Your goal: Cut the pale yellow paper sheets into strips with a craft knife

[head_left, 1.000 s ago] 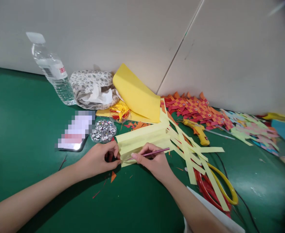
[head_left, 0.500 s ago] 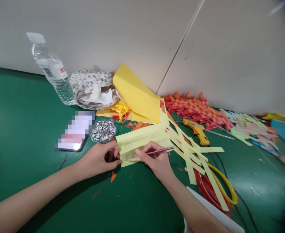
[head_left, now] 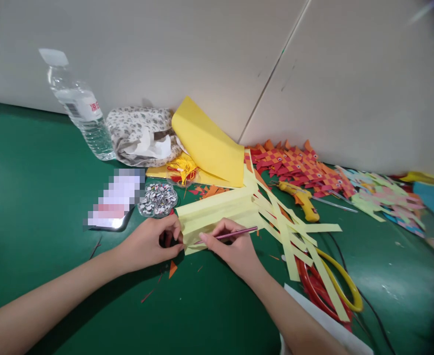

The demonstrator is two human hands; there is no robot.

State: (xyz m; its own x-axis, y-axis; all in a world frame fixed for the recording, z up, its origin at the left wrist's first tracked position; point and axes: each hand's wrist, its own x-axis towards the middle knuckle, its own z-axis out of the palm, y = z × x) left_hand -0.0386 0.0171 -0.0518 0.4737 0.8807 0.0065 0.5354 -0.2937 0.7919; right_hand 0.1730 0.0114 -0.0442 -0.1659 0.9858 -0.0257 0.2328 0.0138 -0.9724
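A folded sheet of pale yellow paper lies on the green table, its right end cut into long strips. My left hand pinches the sheet's left edge between thumb and fingers. In my right hand is a thin purple pen-like stick, held as for writing. Its tip touches or hovers just over the paper near the lower left corner; I cannot tell which. Small orange paper scraps lie below the left hand.
Behind the hands are a phone, a dish of googly eyes, a water bottle, a tissue pouch and a yellow sheet. To the right lie woven paper fish, a glue gun and scissors.
My right hand has slid slightly left with the stick, bringing its tip nearer the left hand. The left hand and the paper stay in place.
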